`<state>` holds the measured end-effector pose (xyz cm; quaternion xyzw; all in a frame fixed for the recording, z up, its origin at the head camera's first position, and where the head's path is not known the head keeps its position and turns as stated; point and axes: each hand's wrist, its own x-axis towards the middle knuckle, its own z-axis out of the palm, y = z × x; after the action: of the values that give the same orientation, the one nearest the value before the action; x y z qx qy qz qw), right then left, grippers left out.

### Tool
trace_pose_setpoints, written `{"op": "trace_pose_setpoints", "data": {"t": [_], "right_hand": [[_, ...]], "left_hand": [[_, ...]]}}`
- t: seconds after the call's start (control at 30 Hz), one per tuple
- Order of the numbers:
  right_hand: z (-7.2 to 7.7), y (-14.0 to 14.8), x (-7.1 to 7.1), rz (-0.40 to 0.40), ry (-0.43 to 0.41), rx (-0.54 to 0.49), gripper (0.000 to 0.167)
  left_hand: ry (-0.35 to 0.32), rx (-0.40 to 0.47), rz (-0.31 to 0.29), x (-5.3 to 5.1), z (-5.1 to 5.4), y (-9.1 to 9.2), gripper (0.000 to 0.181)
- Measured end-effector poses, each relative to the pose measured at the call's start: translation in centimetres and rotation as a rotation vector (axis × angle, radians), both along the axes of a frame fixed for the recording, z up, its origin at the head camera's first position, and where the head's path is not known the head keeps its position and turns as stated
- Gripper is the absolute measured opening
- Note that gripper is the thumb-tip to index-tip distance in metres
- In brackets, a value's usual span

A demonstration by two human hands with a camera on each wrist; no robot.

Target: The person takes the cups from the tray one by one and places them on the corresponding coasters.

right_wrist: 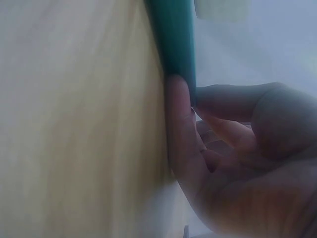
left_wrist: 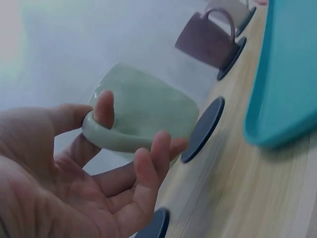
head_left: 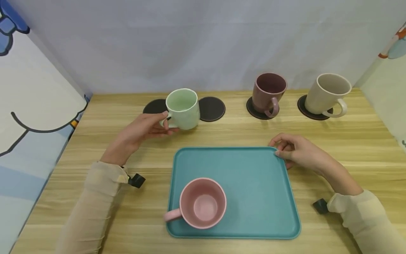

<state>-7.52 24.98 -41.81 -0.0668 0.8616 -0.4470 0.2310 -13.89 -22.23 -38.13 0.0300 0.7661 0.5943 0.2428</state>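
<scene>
My left hand (head_left: 144,130) grips the handle of a pale green mug (head_left: 184,111) between two black coasters, and in the left wrist view a finger passes through the handle (left_wrist: 116,139). At the far right corner of the teal tray (head_left: 253,187), my right hand (head_left: 296,150) pinches the rim. The right wrist view shows the thumb and a finger on the tray's edge (right_wrist: 176,39). On the tray's left front part stands a pink mug (head_left: 203,203), its handle reaching over the left rim.
A dark mauve mug (head_left: 266,98) stands on a black coaster at the back. Right of it, a cream mug (head_left: 323,97) stands on another coaster. Two more black coasters (head_left: 211,109) lie beside the green mug. A pale cloth wall (head_left: 206,46) rises behind the wooden table (head_left: 127,211).
</scene>
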Motion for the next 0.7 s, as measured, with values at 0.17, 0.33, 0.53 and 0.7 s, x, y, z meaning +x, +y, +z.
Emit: {"op": "trace_pose_setpoints", "data": {"t": [0.17,0.33,0.53,0.7], "right_hand": [[0.0,0.0,0.0,0.002,0.006,0.011,0.028],[0.0,0.1,0.2,-0.005,0.003,0.001,0.029],[-0.2,0.2,0.1,0.005,0.002,0.001,0.028],[-0.1,0.1,0.0,0.011,0.006,-0.003,0.028]], "left_hand": [[-0.043,0.094,0.054,-0.5,0.0,2.2,0.041],[-0.064,0.155,0.098,-1.4,0.2,4.4,0.038],[-0.112,0.191,0.134,-2.2,0.2,6.3,0.036],[-0.096,0.190,0.129,-2.6,0.0,7.2,0.037]]}}
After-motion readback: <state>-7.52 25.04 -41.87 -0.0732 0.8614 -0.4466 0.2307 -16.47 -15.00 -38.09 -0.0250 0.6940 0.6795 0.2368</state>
